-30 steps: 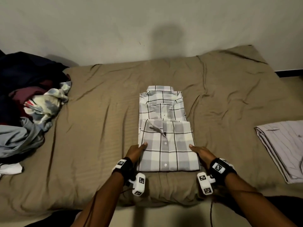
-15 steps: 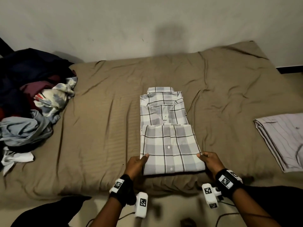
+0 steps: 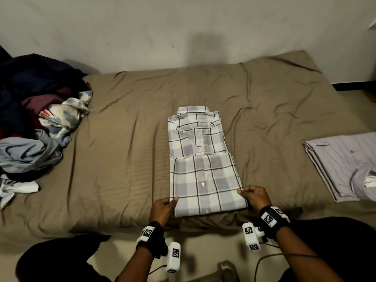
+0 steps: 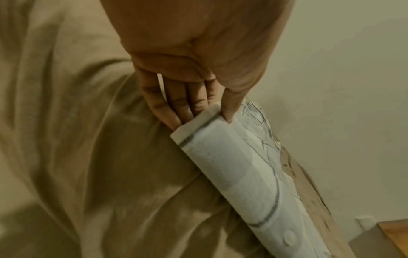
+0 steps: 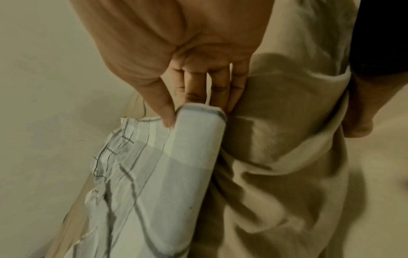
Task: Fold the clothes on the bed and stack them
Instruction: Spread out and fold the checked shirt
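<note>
A grey and white plaid shirt (image 3: 203, 163) lies partly folded in the middle of the brown bed (image 3: 126, 159), collar toward the wall. My left hand (image 3: 164, 206) pinches its near left corner, thumb on top and fingers underneath. My right hand (image 3: 254, 197) pinches the near right corner the same way. In the left wrist view the folded plaid edge (image 4: 234, 167) is lifted off the sheet between thumb and fingers (image 4: 176, 104). The right wrist view shows that hand's thumb (image 5: 163, 104) on the plaid fold (image 5: 192, 148).
A heap of unfolded clothes (image 3: 36, 123) sits at the bed's left end. A folded pale striped shirt (image 3: 345, 163) lies at the right. The wall runs behind the bed. My dark-clad knees flank the near edge.
Both hands slid back from the shirt's sides to its near corners and took hold of them. The near folded edge is lifted slightly.
</note>
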Motion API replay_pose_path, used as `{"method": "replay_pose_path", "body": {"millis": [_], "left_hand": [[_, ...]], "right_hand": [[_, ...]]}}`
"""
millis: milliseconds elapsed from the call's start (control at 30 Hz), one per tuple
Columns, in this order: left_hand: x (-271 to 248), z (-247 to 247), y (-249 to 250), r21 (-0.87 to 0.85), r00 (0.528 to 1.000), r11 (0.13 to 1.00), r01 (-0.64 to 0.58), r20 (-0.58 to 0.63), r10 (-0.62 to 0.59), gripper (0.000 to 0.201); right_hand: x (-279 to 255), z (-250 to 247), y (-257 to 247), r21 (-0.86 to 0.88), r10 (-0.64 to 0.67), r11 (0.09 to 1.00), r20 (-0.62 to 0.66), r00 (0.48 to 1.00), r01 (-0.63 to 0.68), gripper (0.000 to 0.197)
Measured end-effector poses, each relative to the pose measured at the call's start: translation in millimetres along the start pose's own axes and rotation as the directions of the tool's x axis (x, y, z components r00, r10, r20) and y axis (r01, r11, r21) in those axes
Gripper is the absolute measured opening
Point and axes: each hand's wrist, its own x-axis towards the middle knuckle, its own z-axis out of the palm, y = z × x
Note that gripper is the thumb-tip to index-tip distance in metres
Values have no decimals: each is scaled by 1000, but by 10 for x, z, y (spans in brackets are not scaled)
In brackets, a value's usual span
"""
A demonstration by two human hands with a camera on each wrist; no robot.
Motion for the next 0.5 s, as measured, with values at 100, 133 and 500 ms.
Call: {"method": "replay_pose_path", "body": {"millis": [100,133,500], "left_hand": [[24,-42,-34,73,999,997,-22,-24,24,32],[19,-35,-38,74,1000,997,-8,-29,10,37],[-206,-45,87,241,987,970,41,-159,-3,31]], "right_hand": [[-67,2,-2,-42,15,999,42,999,-13,47],[-88,0,23,-55,26,998,41,999,-24,46],[-420,-60,-139,-394,17,916,-147,989,-75,35]]}}
